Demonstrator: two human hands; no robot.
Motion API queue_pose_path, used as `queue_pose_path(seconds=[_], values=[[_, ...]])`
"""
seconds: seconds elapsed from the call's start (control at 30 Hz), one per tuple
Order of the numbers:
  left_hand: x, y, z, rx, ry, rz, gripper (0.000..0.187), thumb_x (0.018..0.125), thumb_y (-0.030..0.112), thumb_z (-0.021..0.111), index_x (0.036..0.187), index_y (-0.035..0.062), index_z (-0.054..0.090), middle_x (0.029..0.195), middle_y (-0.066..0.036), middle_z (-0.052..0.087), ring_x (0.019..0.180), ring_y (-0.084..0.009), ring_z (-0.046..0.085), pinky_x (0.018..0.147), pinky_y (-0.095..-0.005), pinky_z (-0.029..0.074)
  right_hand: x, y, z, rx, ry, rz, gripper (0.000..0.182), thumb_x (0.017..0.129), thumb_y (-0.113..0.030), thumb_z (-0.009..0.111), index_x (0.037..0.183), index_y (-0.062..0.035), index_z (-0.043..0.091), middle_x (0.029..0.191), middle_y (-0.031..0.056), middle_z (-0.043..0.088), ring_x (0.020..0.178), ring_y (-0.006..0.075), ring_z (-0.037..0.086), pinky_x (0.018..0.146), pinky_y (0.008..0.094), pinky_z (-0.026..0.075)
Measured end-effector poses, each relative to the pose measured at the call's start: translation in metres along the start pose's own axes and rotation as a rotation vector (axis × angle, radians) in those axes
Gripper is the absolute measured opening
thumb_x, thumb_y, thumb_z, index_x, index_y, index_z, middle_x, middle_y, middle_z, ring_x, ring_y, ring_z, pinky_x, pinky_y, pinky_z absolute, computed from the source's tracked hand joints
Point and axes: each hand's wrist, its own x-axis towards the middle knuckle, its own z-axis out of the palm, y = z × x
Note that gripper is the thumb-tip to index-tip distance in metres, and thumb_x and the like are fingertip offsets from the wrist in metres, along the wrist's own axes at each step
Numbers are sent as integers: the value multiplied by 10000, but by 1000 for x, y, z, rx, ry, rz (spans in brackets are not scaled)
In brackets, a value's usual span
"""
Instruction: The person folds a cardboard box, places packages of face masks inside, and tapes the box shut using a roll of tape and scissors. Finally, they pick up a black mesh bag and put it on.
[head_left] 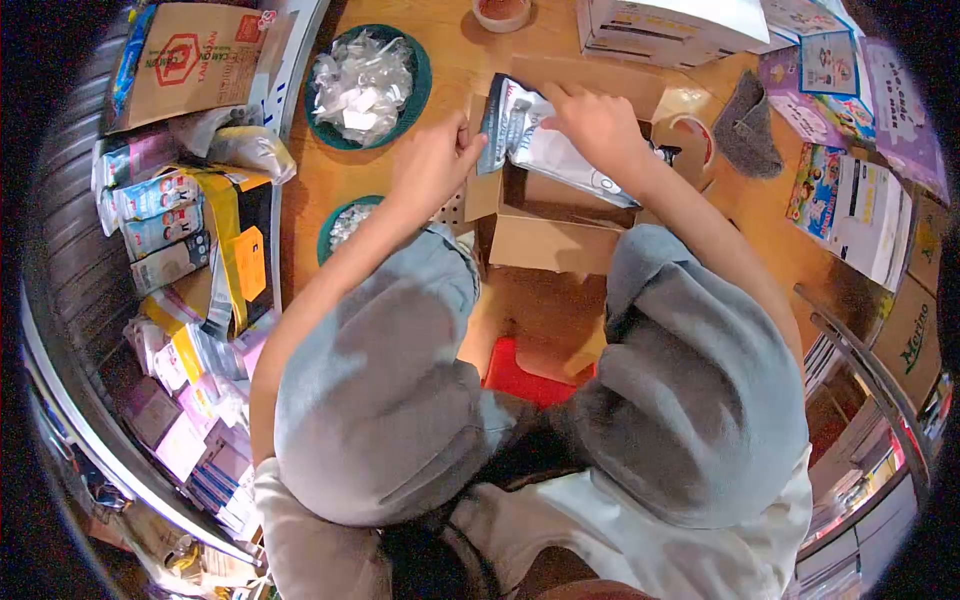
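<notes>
A white plastic pouch [560,163] with a dark blue-green end lies at a slant over an open cardboard box [552,240]. My left hand [438,162] is closed, thumb and fingers pinched at the pouch's dark end. From the right, my right hand [598,128] reaches across the pouch with bent fingers and grips its upper edge. Part of the box's inside is hidden under the pouch and my right forearm. Beside the box's right side, a roll of tape [697,143] is partly covered.
Left of my hands stand a green basket [424,95] of clear plastic pieces and a smaller green basket [325,236] of white bits. A white carton [665,30] is at the back, a grey cloth item [748,128] at right. Packets [165,230] crowd the left shelf; a red stool [530,372] shows below.
</notes>
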Motion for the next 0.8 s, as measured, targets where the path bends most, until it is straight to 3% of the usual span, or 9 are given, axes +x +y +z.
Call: queue_pose_path(seconds=[0.07,0.17,0.2,0.3,0.4,0.5,0.57,0.8], values=[[4,-10,8,-24,-11,3,364,814,345,586,774,2,469,662,-192,538,583,-333,544,537,-410,415,-15,-5,3,51,252,-5,494,765,-363,598,1191,-152,461,1025,141,565,905,262,584,699,393,488],[2,-8,9,-49,19,-16,321,819,332,552,758,20,504,650,-182,577,642,-374,570,552,-456,418,-42,-17,-5,-92,140,-120,582,765,-356,602,1274,-189,373,1160,139,462,1016,273,502,769,453,454],[2,-9,9,-47,20,-20,319,821,331,550,764,21,505,654,-182,578,644,-375,570,553,-459,417,-51,-18,3,-124,98,-119,598,772,-317,587,1309,-210,347,1200,153,425,1060,295,462,803,513,415],[4,-14,13,-53,17,-19,309,826,330,544,797,24,512,672,-182,585,655,-376,573,561,-465,419,-56,-11,21,-433,80,-144,599,782,-281,551,1333,-233,322,1188,162,433,1031,304,470,825,527,389],[6,-23,18,-82,16,-12,301,828,330,541,865,32,528,701,-178,598,680,-372,583,577,-462,433,-51,-8,37,-455,33,-180,584,786,-268,512,1336,-239,320,1177,166,437,1035,313,451,841,535,365],[4,-20,15,-103,-2,-26,304,831,329,538,928,41,536,728,-172,611,707,-364,594,599,-455,448,-38,1,58,-494,165,-267,574,787,-278,496,1334,-235,326,1161,167,443,1042,315,430,848,522,351],[3,-17,13,-84,-13,-34,307,833,328,536,953,46,538,744,-169,617,722,-358,600,612,-448,457,-35,3,65,-478,131,-291,551,788,-299,484,1317,-238,344,1158,158,445,1062,304,412,873,490,331],[2,-14,13,-69,0,-7,359,822,341,580,933,3,527,740,-180,586,626,-314,576,577,-401,452,-29,11,96,-545,53,-337,622,764,-413,515,1328,-251,308,1248,127,399,1154,292,368,981,467,248]])
